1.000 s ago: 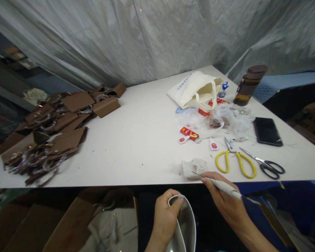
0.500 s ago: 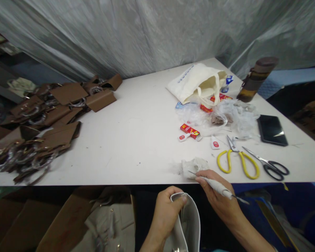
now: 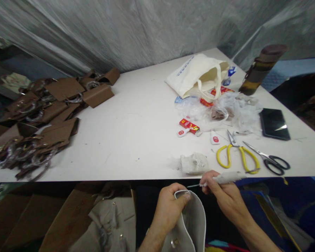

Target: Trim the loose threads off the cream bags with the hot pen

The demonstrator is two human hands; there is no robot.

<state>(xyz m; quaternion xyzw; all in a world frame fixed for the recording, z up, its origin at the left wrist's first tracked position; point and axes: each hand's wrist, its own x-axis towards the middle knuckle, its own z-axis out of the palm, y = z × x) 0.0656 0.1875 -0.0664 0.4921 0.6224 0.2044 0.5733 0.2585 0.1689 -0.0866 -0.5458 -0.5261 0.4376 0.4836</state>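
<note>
My left hand (image 3: 169, 210) is closed on the upper edge of a curved white leather piece (image 3: 193, 224), thumb pressed on its rim, below the table's near edge. My right hand (image 3: 223, 197) pinches a thin tool with a white wrapped handle (image 3: 225, 177); its fine metal tip points left toward the top of the white piece. A crumpled white wad (image 3: 194, 163) lies on the table just above both hands.
On the white table (image 3: 136, 133) lie yellow-handled scissors (image 3: 237, 155), black-handled scissors (image 3: 270, 161), a black phone (image 3: 274, 123), small glue bottles (image 3: 214, 138), a red box (image 3: 189, 125), a cream tote bag (image 3: 199, 75), clear plastic, a brown bottle (image 3: 259, 68). Brown leather pieces (image 3: 42, 119) pile at left.
My right hand has drawn the tool off the wad on the table and down toward the white piece. The left hand with the white piece has stayed put; the view shifted slightly.
</note>
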